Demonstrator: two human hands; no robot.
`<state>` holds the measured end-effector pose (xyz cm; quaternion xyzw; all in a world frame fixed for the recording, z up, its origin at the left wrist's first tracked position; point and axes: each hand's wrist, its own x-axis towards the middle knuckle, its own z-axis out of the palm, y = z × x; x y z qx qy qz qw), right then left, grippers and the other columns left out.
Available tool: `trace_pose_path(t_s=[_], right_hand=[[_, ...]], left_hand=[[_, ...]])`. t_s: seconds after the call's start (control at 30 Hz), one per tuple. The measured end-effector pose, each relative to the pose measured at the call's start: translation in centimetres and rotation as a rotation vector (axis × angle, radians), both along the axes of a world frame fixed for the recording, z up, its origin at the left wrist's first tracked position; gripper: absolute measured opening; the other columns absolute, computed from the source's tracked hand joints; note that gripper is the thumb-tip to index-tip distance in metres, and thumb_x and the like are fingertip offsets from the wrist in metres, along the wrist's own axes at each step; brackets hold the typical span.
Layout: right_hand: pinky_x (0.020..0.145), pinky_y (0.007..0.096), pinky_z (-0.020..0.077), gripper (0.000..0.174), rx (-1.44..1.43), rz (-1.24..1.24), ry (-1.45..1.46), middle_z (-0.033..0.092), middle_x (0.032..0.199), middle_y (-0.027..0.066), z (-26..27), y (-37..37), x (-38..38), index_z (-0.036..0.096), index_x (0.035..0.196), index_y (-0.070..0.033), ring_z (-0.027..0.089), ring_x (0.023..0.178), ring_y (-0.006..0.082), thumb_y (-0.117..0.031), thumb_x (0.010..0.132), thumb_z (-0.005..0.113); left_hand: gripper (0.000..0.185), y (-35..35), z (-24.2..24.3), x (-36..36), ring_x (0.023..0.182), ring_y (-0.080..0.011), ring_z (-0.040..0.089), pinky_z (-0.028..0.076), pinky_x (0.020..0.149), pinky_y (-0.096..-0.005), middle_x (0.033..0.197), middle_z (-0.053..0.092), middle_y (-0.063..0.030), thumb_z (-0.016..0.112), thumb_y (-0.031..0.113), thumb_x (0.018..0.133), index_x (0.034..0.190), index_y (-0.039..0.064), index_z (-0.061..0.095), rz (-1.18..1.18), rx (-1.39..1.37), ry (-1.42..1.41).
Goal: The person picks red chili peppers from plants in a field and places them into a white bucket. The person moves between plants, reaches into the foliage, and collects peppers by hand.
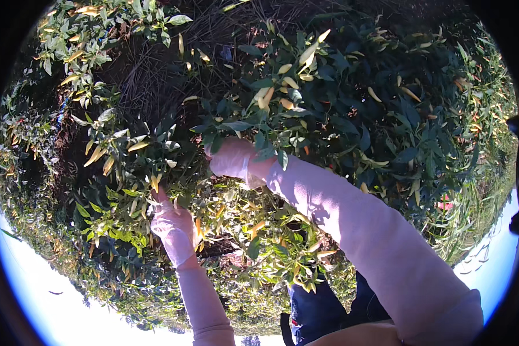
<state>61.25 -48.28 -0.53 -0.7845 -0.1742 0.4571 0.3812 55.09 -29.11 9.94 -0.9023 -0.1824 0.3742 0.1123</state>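
Note:
My left hand (175,222), in a thin translucent glove, reaches up into a pepper plant. Its extended finger or thumb meets the lower end of a yellow-orange chili pepper (155,182); whether the hand grips it is unclear. To the right, my right hand (232,159) wears a similar glove and is bent inward among dark green pepper leaves (238,126). Leaves and shadow hide its fingertips, so anything held there cannot be seen. Above this hand hangs a cluster of pale yellow and orange peppers (264,98). More peppers (97,155) hang left of my left hand.
Dense pepper plants (372,125) surround both hands, with stems and foliage close to the sleeves. Dry straw (142,82) covers shaded ground beyond them. Sunlit foliage (242,203) lies between my forearms, and my dark trousers (318,307) show below. A red-pink object (445,202) sits among plants at right.

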Motion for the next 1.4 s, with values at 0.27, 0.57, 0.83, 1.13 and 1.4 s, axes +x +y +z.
trace_pose_path(t_s=[0.27,0.57,0.83,1.13,1.4], right_hand=[[0.056,0.0307,0.0423,0.037,0.139,-0.557,0.803,0.055,0.071,-0.0001,11.2,-14.7,-1.2,0.063,0.107,-0.006,0.053,0.063,0.0120,-0.039,0.098,0.051],[0.036,0.0219,0.0173,0.018,0.461,-1.299,0.957,0.031,0.053,-0.0097,25.2,-32.5,-7.8,0.055,0.099,-0.005,0.026,0.038,0.0024,-0.021,0.095,0.060],[0.035,0.0236,0.0172,0.015,0.447,-1.618,0.778,0.036,0.054,-0.0051,31.9,-40.3,-11.3,0.056,0.107,-0.006,0.027,0.037,0.0052,-0.017,0.100,0.048],[0.041,0.0267,0.0274,0.022,0.259,-1.028,0.556,0.039,0.053,-0.0045,37.7,-45.6,-13.8,0.061,0.100,-0.004,0.037,0.044,0.0068,-0.023,0.099,0.051],[0.061,0.0382,0.0457,0.025,0.147,-0.640,0.159,0.062,0.072,0.0135,41.9,-46.3,-19.2,0.065,0.100,-0.005,0.059,0.065,0.0255,-0.027,0.094,0.054]], left_hand=[[0.066,-1.2,1.6,-3.1,0.101,-0.0318,0.063,0.053,0.079,-0.0371,0.140,0.046,-0.0216,0.055,0.029,0.092,0.149,0.008,0.028,-0.059,-0.170,-0.153],[0.057,-8.8,8.0,-2.7,0.089,-0.0223,0.066,0.053,0.071,-0.0284,0.131,0.057,-0.0144,0.055,0.030,0.094,0.142,0.004,0.039,-0.321,-0.451,-0.553],[0.043,-26.2,16.6,6.0,0.113,-0.0337,0.059,0.050,0.092,-0.0392,0.123,0.060,-0.0220,0.059,0.017,0.092,0.132,0.003,0.050,-0.162,-0.858,-0.506],[0.031,-41.3,27.0,0.1,0.074,-0.0146,0.060,0.047,0.062,-0.0270,0.094,0.066,-0.0120,0.067,0.022,0.089,0.113,0.004,0.061,0.115,-1.332,-0.133],[0.023,-48.4,31.9,-5.4,0.076,-0.0119,0.059,0.048,0.068,-0.0266,0.090,0.065,-0.0078,0.054,0.010,0.096,0.116,0.000,0.056,-0.220,-1.389,0.331]])
